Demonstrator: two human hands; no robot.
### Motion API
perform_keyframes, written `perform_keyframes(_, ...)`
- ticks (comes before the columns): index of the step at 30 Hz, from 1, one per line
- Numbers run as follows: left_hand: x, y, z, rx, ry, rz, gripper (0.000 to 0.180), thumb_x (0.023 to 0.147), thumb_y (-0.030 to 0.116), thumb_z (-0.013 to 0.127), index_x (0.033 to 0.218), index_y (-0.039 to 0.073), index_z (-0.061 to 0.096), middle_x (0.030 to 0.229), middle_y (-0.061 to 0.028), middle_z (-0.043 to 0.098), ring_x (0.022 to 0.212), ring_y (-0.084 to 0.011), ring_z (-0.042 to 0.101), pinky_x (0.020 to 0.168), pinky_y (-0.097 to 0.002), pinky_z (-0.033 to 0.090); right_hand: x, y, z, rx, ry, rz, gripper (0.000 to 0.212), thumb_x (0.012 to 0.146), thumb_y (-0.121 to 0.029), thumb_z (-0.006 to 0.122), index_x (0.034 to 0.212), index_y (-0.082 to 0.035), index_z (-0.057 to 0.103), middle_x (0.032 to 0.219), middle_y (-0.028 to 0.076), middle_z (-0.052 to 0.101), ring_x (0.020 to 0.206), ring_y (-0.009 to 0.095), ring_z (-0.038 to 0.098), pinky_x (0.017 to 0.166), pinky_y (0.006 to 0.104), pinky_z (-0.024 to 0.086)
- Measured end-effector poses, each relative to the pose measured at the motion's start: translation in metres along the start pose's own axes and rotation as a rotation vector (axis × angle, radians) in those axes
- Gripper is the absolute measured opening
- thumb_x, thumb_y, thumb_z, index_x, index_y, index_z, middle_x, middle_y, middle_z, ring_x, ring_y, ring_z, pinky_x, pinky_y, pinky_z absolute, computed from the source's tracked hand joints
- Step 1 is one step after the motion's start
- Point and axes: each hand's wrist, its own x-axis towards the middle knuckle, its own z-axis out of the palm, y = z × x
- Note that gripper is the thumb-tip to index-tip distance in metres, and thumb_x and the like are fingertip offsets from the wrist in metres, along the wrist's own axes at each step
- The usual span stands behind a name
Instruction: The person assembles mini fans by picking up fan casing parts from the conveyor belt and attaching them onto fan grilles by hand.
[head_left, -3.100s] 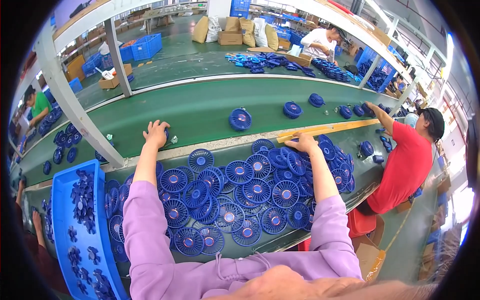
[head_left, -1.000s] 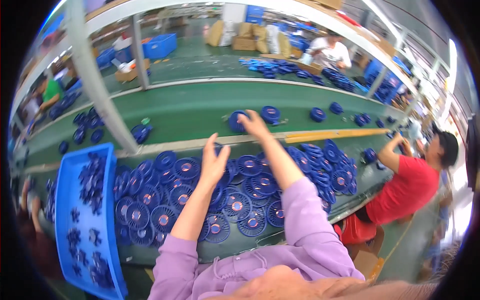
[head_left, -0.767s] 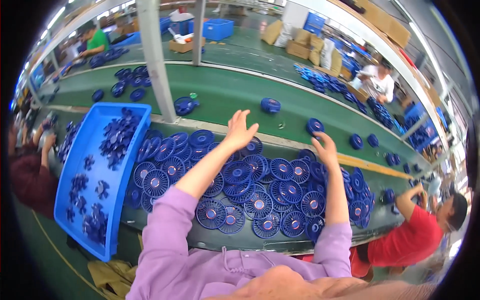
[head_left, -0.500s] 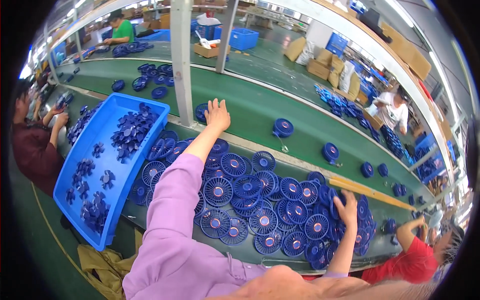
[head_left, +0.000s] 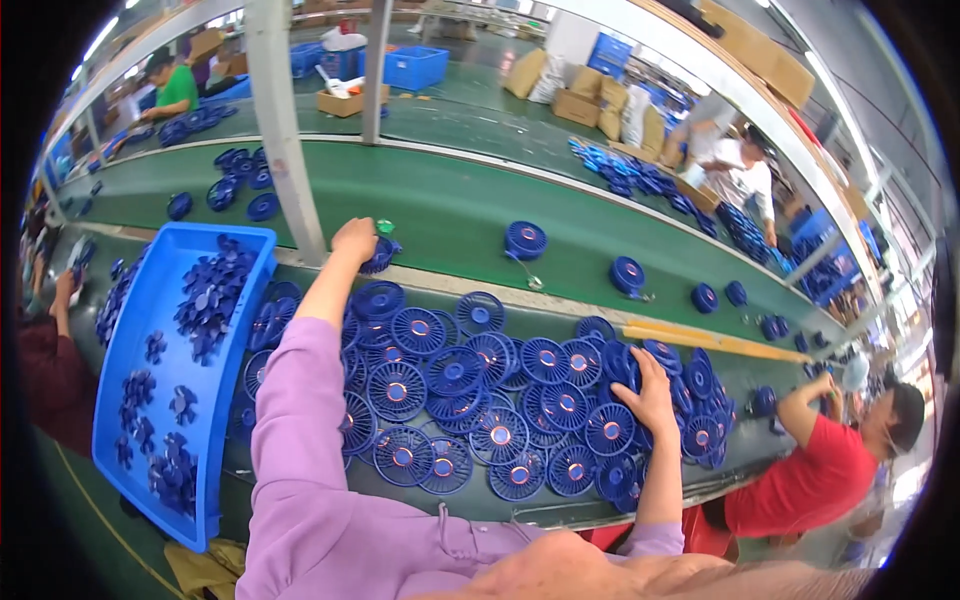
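Note:
My left hand (head_left: pixel 354 242) is closed at the near edge of the green conveyor, gripping a dark blue fan housing (head_left: pixel 378 257) with a small green piece beside it. Its fingertips are partly hidden. Along the bench lies a broad heap of round blue fan grilles (head_left: pixel 403 390), many overlapping and some with copper-coloured centres. At the heap's right part, my right hand (head_left: pixel 652 397) has its thumb and fingers around the edge of a blue grille (head_left: pixel 621 368), which leans among others.
A blue tray (head_left: pixel 160 300) of small fan blades stands at left. Housings with wires (head_left: pixel 526 240) sit spaced along the conveyor (head_left: pixel 440 195). A white post (head_left: pixel 280 130) rises beside my left hand. A yellow strip (head_left: pixel 715 340) borders the belt. A co-worker in red (head_left: pixel 815 470) sits at right.
My left hand has gone from spread over the housing to closed on it. My right hand stays at the grilles, its fingers more upright. The view has swung to the right.

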Motion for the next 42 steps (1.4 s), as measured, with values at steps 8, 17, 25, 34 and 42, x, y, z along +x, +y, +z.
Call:
perform_keyframes(8,-0.042,0.055,0.005,-0.620,0.294,0.130,0.031,0.088,0.031,0.061,0.105,0.004,0.062,0.097,-0.0175,0.068,0.095,-0.0354,0.065,0.084,-0.0438,0.051,0.009,-0.019,-0.017,0.311,0.124,0.142,0.063,0.078,-0.026,0.073,0.132,-0.002,0.051,0.128,0.021,0.057,0.119,0.035,0.054,0.102,0.0394,0.041)
perform_keyframes(17,-0.172,0.218,-0.019,-1.697,0.029,0.088,0.028,0.094,0.028,0.061,0.103,0.002,0.062,0.093,-0.0046,0.065,0.084,-0.0106,0.058,0.077,-0.0275,0.048,0.040,-0.156,-0.027,0.350,0.306,-0.252,0.078,0.070,-0.018,0.078,0.138,-0.003,0.043,0.133,0.019,0.051,0.123,0.036,0.047,0.105,0.0423,0.037)
perform_keyframes(25,-0.231,0.229,-0.011,-2.368,-0.632,-0.017,0.042,0.102,0.042,0.038,0.127,0.011,0.053,0.123,-0.0076,0.061,0.109,-0.0181,0.061,0.093,-0.0356,0.050,0.038,-0.183,0.011,0.122,0.260,-0.483,0.082,0.071,-0.035,0.077,0.138,-0.002,0.042,0.145,0.020,0.039,0.130,0.038,0.041,0.106,0.0473,0.032)
perform_keyframes(34,-0.237,0.236,0.001,-2.378,-0.517,-0.078,0.030,0.102,0.032,0.043,0.122,0.011,0.053,0.114,-0.0045,0.059,0.103,-0.0141,0.057,0.090,-0.0333,0.047,0.047,-0.181,0.035,0.364,0.282,-0.377,0.061,0.082,-0.019,0.065,0.135,0.003,0.045,0.139,0.026,0.045,0.128,0.040,0.046,0.107,0.0437,0.036)
perform_keyframes(42,-0.240,0.232,-0.017,-1.474,0.344,0.361,0.033,0.092,0.017,0.055,0.121,0.005,0.049,0.122,-0.0151,0.054,0.115,-0.0327,0.050,0.101,-0.0417,0.036,0.064,-0.180,0.054,1.269,-0.012,0.107,0.054,0.103,-0.038,0.034,0.136,0.003,0.048,0.127,0.013,0.056,0.116,0.021,0.053,0.101,0.0330,0.039)
